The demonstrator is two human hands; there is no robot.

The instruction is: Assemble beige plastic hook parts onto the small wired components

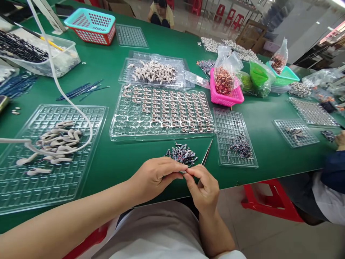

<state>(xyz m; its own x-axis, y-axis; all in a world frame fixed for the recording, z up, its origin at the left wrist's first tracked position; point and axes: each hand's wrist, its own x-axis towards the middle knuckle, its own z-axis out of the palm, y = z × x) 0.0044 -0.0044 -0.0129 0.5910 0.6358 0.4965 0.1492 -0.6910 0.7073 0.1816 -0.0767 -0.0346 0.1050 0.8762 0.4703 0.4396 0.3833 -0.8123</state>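
My left hand (159, 176) and my right hand (204, 187) meet at the table's near edge, fingertips pinched together around a small pale piece (184, 172). Fingers cover most of that piece, so its kind is hidden. A pair of dark metal tweezers (207, 153) is tucked in my right hand, tips pointing up and away. Just beyond my fingertips lies a heap of small dark electronic parts with thin wires (183, 153). Behind the heap is a clear plastic tray (129, 135) with rows of pale earphone-like housings (172, 104), its lower left pockets bare.
Pale housings lie on a left tray (94, 118) under a white cable (58, 86), and in a pile (156, 72) behind. A small tray (222, 158) with wired parts is at right, near a pink basket (237, 97). A co-worker's sleeve (334, 172) shows far right.
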